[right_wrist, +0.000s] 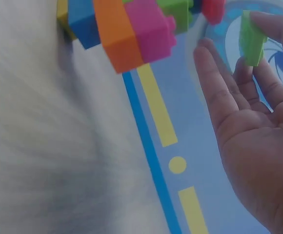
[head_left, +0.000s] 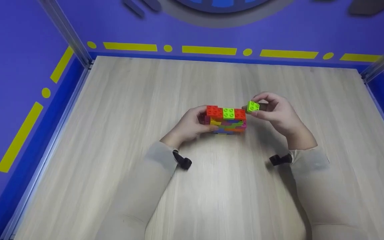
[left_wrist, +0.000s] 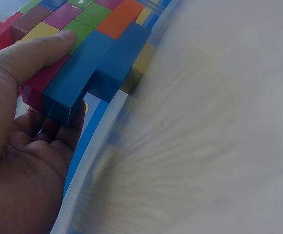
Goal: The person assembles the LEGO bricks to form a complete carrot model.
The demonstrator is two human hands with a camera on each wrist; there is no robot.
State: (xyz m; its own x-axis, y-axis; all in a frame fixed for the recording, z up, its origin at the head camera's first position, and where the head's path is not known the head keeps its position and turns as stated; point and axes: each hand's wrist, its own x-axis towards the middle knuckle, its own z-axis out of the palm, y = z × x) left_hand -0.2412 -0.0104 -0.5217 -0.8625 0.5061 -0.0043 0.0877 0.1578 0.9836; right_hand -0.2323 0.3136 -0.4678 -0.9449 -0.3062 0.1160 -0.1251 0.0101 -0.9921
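A wall of stacked toy building bricks (head_left: pixel 228 126) in many colours stands upright on the table, with red and lime green bricks along its top. My left hand (head_left: pixel 191 124) grips its left end; in the left wrist view the thumb lies across the near face and fingers are behind. My right hand (head_left: pixel 280 115) pinches a lime green brick (head_left: pixel 253 106) between thumb and finger, just right of the wall's top and apart from it. In the right wrist view that green brick (right_wrist: pixel 252 39) hangs at the fingertips, while the other fingers extend loosely.
The wood-grain table (head_left: pixel 128 100) runs beneath both hands. Blue panels (head_left: pixel 205 30) with yellow marks border it at the back and sides, joined by metal posts (head_left: pixel 68 30). A black wrist strap piece (head_left: pixel 182 160) sticks out by the left cuff, another (head_left: pixel 280 160) by the right.
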